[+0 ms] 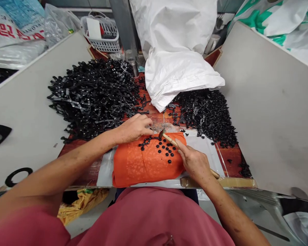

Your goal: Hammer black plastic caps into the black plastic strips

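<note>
My right hand [193, 160] is wrapped round the wooden handle of a small hammer [169, 138], whose metal head rests at the far edge of an orange cloth pad [138, 164]. My left hand [135, 127] is closed in a pinch at a black plastic strip [146, 140] lying on that far edge. Several small black round pieces [164, 148] lie loose on the orange cloth between my hands.
A large heap of black plastic strips [92, 92] lies at the back left, a smaller heap of black pieces [210, 114] at the right. A white woven sack [174, 54] sits behind. Grey boards [269, 106] flank both sides. A grey basket [102, 32] stands far back.
</note>
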`<state>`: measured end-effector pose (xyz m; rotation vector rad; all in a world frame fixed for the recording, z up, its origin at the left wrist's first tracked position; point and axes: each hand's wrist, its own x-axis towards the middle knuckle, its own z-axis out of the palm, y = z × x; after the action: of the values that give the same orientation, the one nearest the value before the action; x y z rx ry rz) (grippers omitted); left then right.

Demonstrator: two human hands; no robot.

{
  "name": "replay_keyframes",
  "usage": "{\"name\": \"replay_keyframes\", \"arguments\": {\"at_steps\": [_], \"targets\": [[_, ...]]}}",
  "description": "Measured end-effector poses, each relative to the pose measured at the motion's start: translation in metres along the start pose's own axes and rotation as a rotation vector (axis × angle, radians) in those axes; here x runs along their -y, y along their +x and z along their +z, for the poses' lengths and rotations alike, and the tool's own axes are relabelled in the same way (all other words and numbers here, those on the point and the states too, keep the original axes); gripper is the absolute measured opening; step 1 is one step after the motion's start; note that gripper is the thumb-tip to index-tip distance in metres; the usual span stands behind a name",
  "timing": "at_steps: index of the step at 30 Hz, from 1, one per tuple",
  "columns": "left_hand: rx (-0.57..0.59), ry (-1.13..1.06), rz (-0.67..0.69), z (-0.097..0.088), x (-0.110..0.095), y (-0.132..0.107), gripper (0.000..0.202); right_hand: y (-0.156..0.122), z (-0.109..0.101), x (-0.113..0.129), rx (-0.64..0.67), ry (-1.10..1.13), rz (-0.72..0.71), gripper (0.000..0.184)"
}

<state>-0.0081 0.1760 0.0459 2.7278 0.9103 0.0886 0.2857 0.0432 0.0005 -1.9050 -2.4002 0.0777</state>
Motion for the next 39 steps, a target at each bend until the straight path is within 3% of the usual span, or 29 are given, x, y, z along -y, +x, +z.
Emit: {"name": "replay_keyframes", "arguments": {"at_steps": [4,9,11,13,17,20,23,26,31,39], "targets": [[0.239,-0.205,0.065,-0.007,-0.004,0.001,0.02,0.001,0.002,-0.001,-0.004,0.022,-0.009,0.053],[0.31,-0.295,0.125,-0.007,-0.006,0.008,0.018,0.0,-0.003,-0.005,-0.005,0.085,0.012,0.051],[0.262,-0.23,0.171,-0.013,-0.004,0.006,0.02,-0.005,-0.007,-0.011,-0.043,0.181,0.057,0.051],[0.153,-0.131,0.106,-0.016,-0.003,0.001,0.024,-0.012,-0.011,-0.019,-0.092,0.305,0.111,0.05],[-0.042,0.031,-0.31,-0.003,-0.012,-0.008,0.024,-0.03,-0.01,-0.033,-0.115,0.473,0.21,0.049],[-0.134,-0.153,-0.458,0.02,-0.026,-0.009,0.056,-0.042,-0.004,-0.038,-0.085,0.515,0.246,0.048],[-0.213,-0.445,-0.362,0.041,-0.036,-0.005,0.048,-0.051,0.001,-0.041,-0.078,0.53,0.263,0.047],[-0.23,-0.579,-0.347,0.053,-0.04,-0.002,0.038,-0.057,0.004,-0.042,-0.074,0.541,0.288,0.047],[-0.283,-0.475,-0.443,0.065,-0.048,-0.006,0.029,-0.06,0.007,-0.036,-0.08,0.589,0.278,0.047],[-0.16,-0.305,-0.598,0.084,-0.062,-0.012,0.02,-0.06,0.012,-0.022,-0.01,0.572,0.21,0.048]]}}
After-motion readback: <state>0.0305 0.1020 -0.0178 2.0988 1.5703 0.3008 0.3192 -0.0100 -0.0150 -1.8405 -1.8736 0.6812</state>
